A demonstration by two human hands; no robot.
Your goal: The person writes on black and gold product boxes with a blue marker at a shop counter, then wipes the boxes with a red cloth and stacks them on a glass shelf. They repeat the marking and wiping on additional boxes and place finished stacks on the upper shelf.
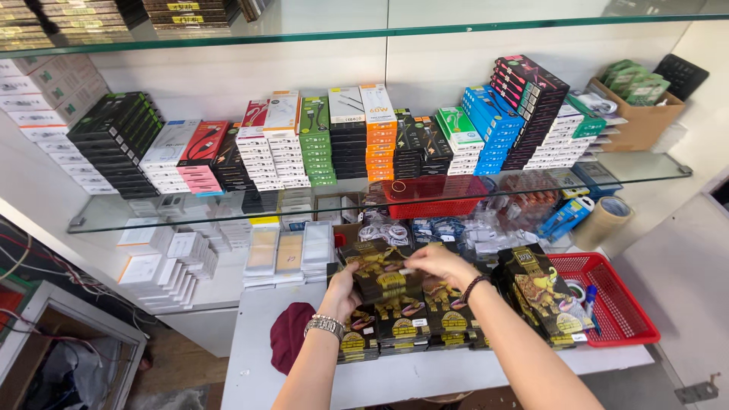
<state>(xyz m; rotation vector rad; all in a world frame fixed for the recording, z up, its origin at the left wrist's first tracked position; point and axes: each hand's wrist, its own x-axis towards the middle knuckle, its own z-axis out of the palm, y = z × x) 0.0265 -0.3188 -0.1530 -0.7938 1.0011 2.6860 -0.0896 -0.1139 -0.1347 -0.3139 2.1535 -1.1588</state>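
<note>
Over a white desk (425, 373), the left hand (343, 292) grips a black-and-gold packet (380, 271) above rows of matching packets (410, 323) (sorting seemingly midway), the right hand (437, 264) pinching its top edge; placing it needs careful alignment.

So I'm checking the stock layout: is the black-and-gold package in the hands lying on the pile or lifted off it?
Lifted: the left hand and right hand hold the black-and-gold package tilted above the stacks.
</note>
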